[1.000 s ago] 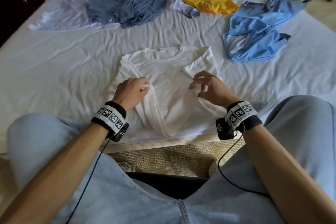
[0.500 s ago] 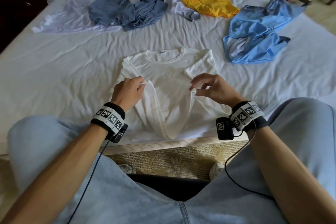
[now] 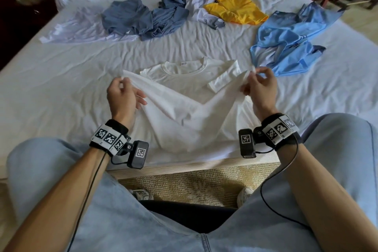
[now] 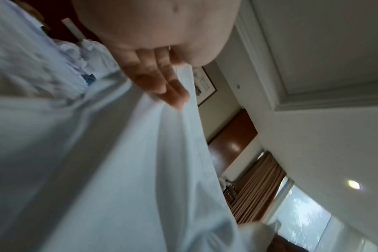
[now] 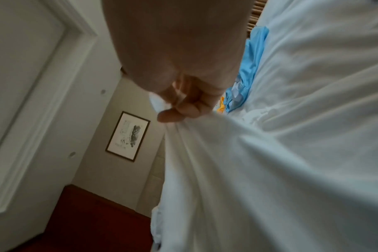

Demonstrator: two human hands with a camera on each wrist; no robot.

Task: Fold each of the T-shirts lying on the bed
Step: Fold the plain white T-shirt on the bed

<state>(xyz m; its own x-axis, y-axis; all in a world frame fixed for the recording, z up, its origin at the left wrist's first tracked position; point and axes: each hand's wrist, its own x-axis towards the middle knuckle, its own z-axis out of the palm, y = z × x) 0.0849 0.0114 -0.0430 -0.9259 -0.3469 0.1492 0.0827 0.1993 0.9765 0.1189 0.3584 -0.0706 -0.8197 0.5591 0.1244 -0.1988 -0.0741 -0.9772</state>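
Two hands up off the bed (image 3: 61, 92) now, and I'm holding the white T-shirt (image 3: 184, 112) by its lower part. My left hand (image 3: 122, 98) pinches one lifted corner of the cloth, its other fingers loose; my right hand (image 3: 259, 88) pinches the opposite corner, fingers curled round it. Between them the fabric sags in a V. Its collar end lies flat on the sheet near the bed's near edge, neck hole facing the far side. Farther back, across the middle of the bed, sit the grey-blue shirts (image 3: 143, 18), a yellow shirt (image 3: 233, 6) and, toward the right edge, a light blue shirt (image 3: 286, 41).
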